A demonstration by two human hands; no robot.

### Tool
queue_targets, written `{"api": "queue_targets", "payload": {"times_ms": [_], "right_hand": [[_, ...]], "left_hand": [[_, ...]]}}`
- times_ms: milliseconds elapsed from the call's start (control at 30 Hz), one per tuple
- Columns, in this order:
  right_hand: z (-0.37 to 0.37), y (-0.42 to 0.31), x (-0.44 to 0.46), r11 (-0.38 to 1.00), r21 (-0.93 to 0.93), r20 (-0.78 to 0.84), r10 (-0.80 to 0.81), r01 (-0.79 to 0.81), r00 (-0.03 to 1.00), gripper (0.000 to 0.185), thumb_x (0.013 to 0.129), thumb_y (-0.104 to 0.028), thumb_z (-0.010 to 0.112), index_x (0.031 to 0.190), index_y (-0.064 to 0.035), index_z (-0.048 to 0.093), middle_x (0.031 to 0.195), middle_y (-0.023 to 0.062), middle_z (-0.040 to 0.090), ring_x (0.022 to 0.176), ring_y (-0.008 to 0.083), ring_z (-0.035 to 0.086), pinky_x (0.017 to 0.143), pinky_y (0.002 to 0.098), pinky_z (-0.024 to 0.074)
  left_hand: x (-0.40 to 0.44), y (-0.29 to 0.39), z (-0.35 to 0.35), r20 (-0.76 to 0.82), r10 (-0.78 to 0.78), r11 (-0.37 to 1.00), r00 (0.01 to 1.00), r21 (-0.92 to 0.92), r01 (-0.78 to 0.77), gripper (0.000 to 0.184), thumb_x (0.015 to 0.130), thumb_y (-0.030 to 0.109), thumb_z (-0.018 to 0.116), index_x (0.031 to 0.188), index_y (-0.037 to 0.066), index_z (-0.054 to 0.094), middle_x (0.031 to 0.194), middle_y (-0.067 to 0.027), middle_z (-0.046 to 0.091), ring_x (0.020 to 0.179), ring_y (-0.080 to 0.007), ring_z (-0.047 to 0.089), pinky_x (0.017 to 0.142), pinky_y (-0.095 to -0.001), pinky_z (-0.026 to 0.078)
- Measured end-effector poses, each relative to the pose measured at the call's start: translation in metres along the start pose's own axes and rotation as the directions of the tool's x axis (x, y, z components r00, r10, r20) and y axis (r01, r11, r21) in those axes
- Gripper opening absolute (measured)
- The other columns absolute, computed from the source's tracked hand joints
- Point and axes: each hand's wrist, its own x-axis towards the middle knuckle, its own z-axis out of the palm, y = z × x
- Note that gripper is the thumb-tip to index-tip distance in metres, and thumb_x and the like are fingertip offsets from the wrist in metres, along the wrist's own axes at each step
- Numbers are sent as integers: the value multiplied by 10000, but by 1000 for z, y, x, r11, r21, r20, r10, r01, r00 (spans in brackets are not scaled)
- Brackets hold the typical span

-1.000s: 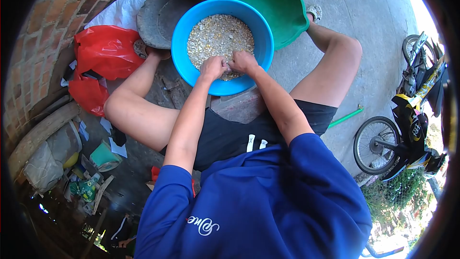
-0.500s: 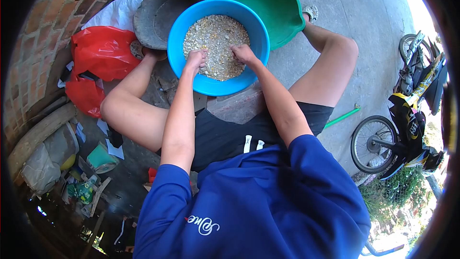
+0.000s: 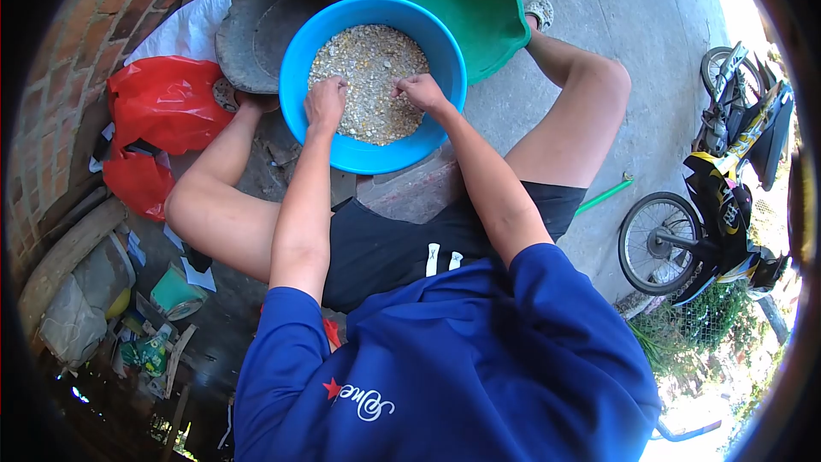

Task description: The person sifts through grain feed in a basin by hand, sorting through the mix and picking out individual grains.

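A round blue basin (image 3: 376, 156) holds a coarse, pale yellow-and-grey mix that looks like cracked grain (image 3: 373, 56). Over the left part of the mix is my left hand (image 3: 326, 104), its fingers curled closed with the knuckles up. My right hand (image 3: 421, 93) is closed too, thumb and fingers pinched together above the right part of the mix. A gap of grain lies between the two hands. Whatever either set of fingers holds is hidden or too small to make out.
Behind the basin are a dark, worn bowl (image 3: 248, 34) and a green scoop-shaped tub (image 3: 479, 13). Red plastic bags (image 3: 167, 103) lie by the brick wall (image 3: 64, 85) at left. A motorcycle (image 3: 718, 197) and a green stick (image 3: 604, 196) are at right.
The view has shifted, so the scene sits slightly farther left. Within the basin my left hand has moved a little outward and its fingers are turned more inward. My right hand stays closed.
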Motion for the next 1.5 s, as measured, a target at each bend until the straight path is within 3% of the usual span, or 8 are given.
{"api": "queue_targets", "payload": {"times_ms": [367, 567, 700, 800, 1033, 1133, 1333, 1500], "right_hand": [[3, 4, 2, 1000, 6, 0, 24, -24, 1000, 391, 969, -400, 669, 774, -86, 796, 526, -25, 474, 483, 103, 396, 492, 350, 326], [2, 13, 12, 993, 84, -4, 85, -84, 996, 410, 954, -404, 688, 732, -67, 764, 530, -17, 498, 487, 117, 414, 500, 366, 348], [2, 9, 9, 997, -66, -11, 29, -30, 1000, 398, 986, -369, 645, 773, -61, 777, 580, -4, 535, 513, 118, 454, 500, 361, 373], [13, 29, 18, 977, 5, -7, -215, 215, 977, 338, 1016, -282, 573, 907, -50, 794, 638, 4, 549, 542, 104, 465, 496, 331, 379], [5, 7, 9, 945, 282, 378, 50, -167, 924, 322, 986, -150, 499, 1148, -40, 755, 625, -5, 506, 555, 82, 455, 488, 281, 362], [6, 1, 9, 990, 89, 388, 71, -114, 919, 303, 959, -173, 537, 1082, -35, 777, 628, 15, 553, 572, 90, 500, 495, 281, 385], [17, 22, 13, 876, -338, 317, -237, 343, 918, 211, 835, -188, 669, 948, -93, 819, 845, 134, 766, 725, 221, 708, 669, 374, 555], [11, 24, 9, 788, -523, 386, -121, 325, 915, 226, 773, -106, 679, 952, -116, 816, 911, 171, 770, 867, 303, 737, 854, 424, 576]], "left_hand": [[4, 2, 16, 64, -13, 993, 998, 116, 6, 148, 929, 219, 689, 1039, 153, 764, 967, -181, 751, 941, -399, 727, 818, -518, 573], [19, -20, 55, -78, -57, 931, 995, -364, 25, 226, 953, 250, 704, 980, 25, 700, 881, -156, 752, 680, -237, 703, 605, -380, 541], [22, -13, 39, 458, 18, 75, 889, -887, 455, 206, 1034, 226, 618, 926, 53, 591, 930, -76, 715, 460, 8, 322, 416, -186, 240], [14, -1, 12, 460, 100, -126, 882, -873, 470, 169, 1030, 197, 611, 970, 42, 584, 913, -55, 664, 454, -8, 324, 418, -200, 269], [16, -30, 19, 549, 182, -333, 816, -746, 577, 150, 985, 109, 549, 1096, 15, 588, 752, 1, 546, 455, -42, 311, 421, -225, 270], [13, -28, 27, 611, 116, -237, 783, -749, 619, 201, 972, 131, 553, 1099, -11, 618, 628, 49, 407, 451, -48, 310, 420, -229, 252], [1, -15, 49, 280, 108, 875, 954, -482, 43, 233, 919, 187, 667, 1030, 16, 778, 799, -88, 738, 737, -168, 703, 682, -327, 553], [3, -29, 61, 365, 74, 936, 928, -348, 62, 167, 830, 144, 788, 983, 79, 807, 943, -136, 779, 881, -223, 742, 818, -363, 569]]}}
